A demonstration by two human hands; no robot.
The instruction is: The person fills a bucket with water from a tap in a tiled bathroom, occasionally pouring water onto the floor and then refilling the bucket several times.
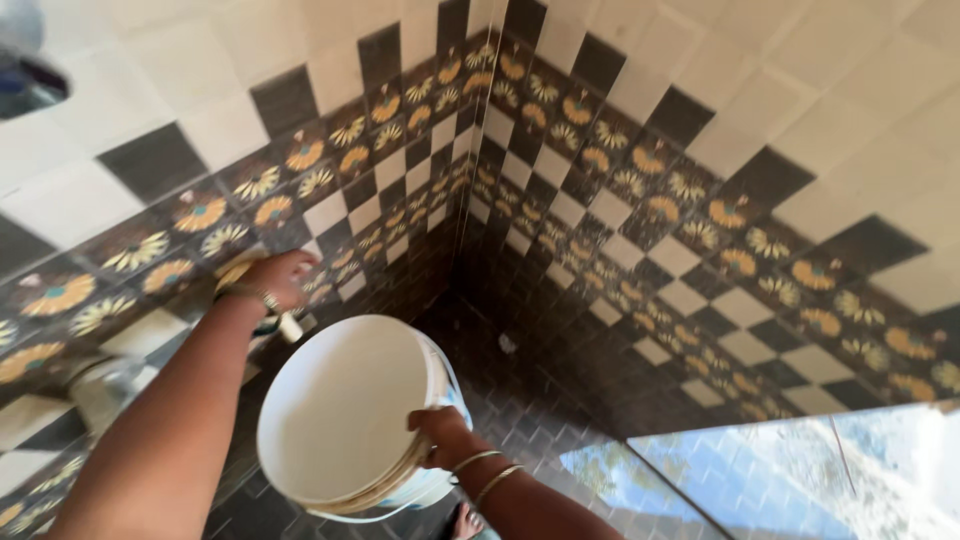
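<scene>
I look down into the tiled corner of a bathroom. My right hand (440,432) grips the near rim of a white plastic bucket (340,410), which is empty inside and held above the dark floor. Thin bangles circle that wrist. My left hand (272,278) reaches out to the left wall and closes on a tap (285,322) mounted there, just above the bucket's far rim. A bangle sits on the left wrist too.
Both walls carry black and white checks with a band of orange and yellow flower tiles (640,190). The floor (530,400) is dark small tile. A glossy reflective panel (800,480) fills the lower right. A pale fixture (100,385) juts from the left wall.
</scene>
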